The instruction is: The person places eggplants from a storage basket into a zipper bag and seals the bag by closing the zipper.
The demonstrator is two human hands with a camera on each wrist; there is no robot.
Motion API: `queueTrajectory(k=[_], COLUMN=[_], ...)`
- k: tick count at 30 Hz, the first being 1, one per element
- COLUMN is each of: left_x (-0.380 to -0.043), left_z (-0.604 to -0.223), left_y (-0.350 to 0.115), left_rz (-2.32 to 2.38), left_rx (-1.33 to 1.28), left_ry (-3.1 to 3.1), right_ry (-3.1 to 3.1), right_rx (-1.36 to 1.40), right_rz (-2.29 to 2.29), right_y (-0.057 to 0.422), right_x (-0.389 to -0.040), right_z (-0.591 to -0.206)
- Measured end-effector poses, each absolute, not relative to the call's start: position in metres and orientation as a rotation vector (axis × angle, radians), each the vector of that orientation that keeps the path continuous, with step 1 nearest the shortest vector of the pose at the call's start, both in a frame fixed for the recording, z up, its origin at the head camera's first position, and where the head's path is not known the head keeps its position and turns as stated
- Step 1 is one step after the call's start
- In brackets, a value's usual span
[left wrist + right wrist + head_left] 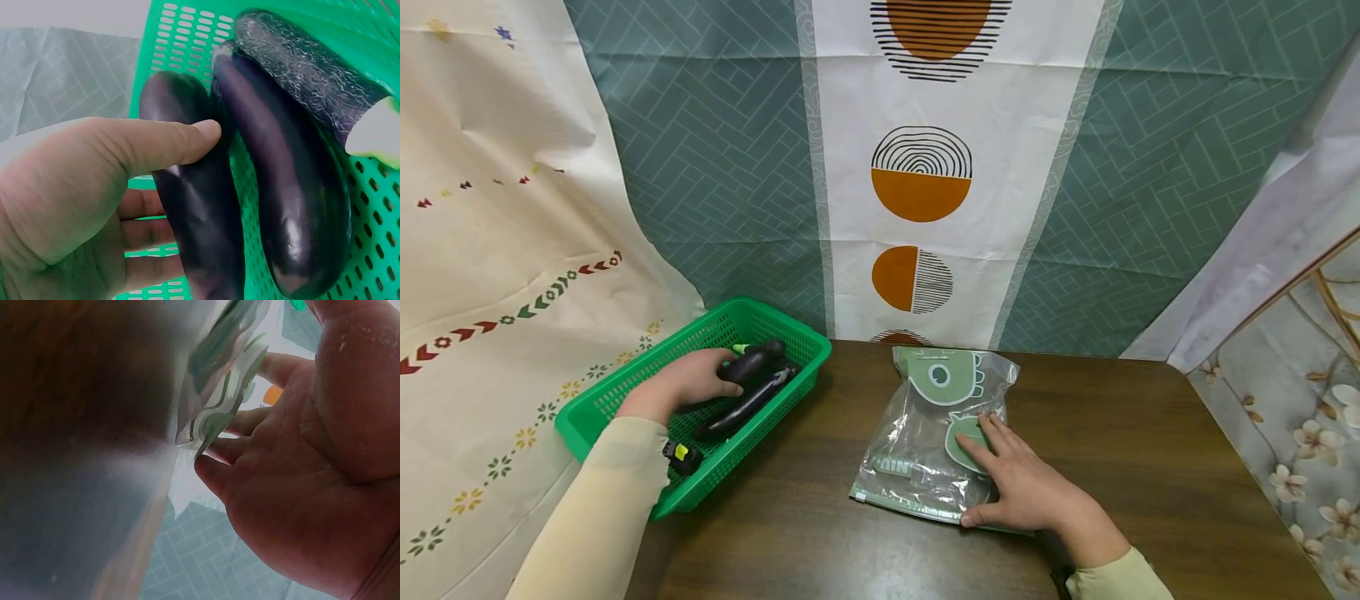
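My left hand [688, 383] reaches into a green plastic basket [576, 425] and grips a dark purple eggplant [203, 219]. In the left wrist view the thumb lies across its skin and the other fingers curl behind it. Alongside lies a glossy second eggplant [294, 206], with a wrinkled dark one [294, 69] past it that has a pale, green-edged end. My right hand [1033, 483] rests with spread fingers on a clear zip bag [910, 442] printed with green cartoon shapes. The bag lies flat on the table, its slider edge facing me.
The basket stands at the left of the brown wooden table [820, 517], against a patterned cloth [482, 333]. A hanging curtain [730, 167] closes off the back, and a floral cloth [1292, 450] borders the right side.
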State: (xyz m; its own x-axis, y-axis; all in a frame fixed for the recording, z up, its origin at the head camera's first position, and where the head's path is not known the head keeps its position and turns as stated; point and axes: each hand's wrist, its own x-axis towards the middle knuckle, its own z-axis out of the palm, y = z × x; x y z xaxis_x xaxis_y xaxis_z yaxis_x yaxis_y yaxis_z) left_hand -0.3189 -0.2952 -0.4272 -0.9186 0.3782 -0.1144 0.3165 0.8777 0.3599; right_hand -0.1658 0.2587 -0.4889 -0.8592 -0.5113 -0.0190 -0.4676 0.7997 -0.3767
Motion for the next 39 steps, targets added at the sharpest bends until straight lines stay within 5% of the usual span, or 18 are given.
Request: queueTrajectory(k=[39], left_x=[-0.301], left_z=[-0.391], left_y=[-0.274], left_rz=[0.798], left_rx=[0.528], left_ry=[2.960], right_ry=[2.852], right_rx=[-0.787], right_rz=[-0.561], right_y=[0.260], right_x=[-0.167], right_z=[-0.491])
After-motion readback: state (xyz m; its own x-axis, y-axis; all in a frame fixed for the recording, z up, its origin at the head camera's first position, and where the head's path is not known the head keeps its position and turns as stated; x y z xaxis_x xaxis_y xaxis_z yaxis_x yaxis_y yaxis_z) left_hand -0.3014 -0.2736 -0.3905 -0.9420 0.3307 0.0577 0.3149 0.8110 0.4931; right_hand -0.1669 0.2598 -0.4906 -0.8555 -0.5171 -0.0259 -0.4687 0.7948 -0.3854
